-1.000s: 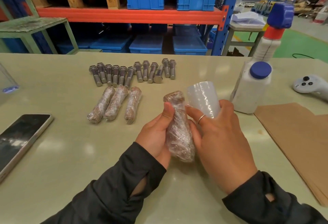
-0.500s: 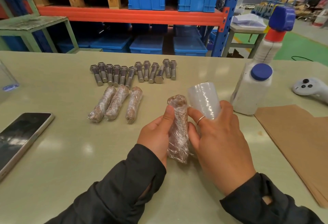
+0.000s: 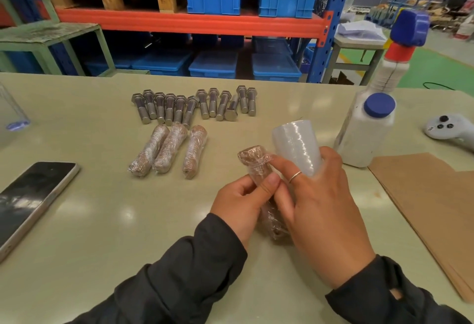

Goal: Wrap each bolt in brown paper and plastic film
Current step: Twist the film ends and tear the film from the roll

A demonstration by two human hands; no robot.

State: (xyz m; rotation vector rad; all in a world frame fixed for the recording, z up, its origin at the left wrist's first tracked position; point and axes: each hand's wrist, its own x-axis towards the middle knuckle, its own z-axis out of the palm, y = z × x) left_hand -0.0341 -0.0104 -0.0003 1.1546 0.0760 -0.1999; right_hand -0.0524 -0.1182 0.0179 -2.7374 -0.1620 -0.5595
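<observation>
My left hand [image 3: 239, 201] grips a bolt wrapped in brown paper and plastic film [image 3: 256, 163], held upright just above the table. My right hand [image 3: 323, 210] holds a roll of clear plastic film [image 3: 297, 148], and its forefinger touches the top of the wrapped bolt. The bolt's lower end is partly hidden between my hands. Three wrapped bolts [image 3: 169, 149] lie side by side on the table to the left. Behind them lies a row of several bare steel bolts [image 3: 195, 104].
Sheets of brown paper [image 3: 431, 203] lie stacked at the right. A white bottle with a blue cap [image 3: 364, 131] stands behind my right hand, a white controller [image 3: 448, 128] beyond it. A phone [image 3: 28, 200] lies at the left. Blue crates fill the shelving behind the table.
The wrapped bolt has turned in my left hand and looks slimmer now. My right forefinger has moved up onto its top. The film roll has tilted slightly right.
</observation>
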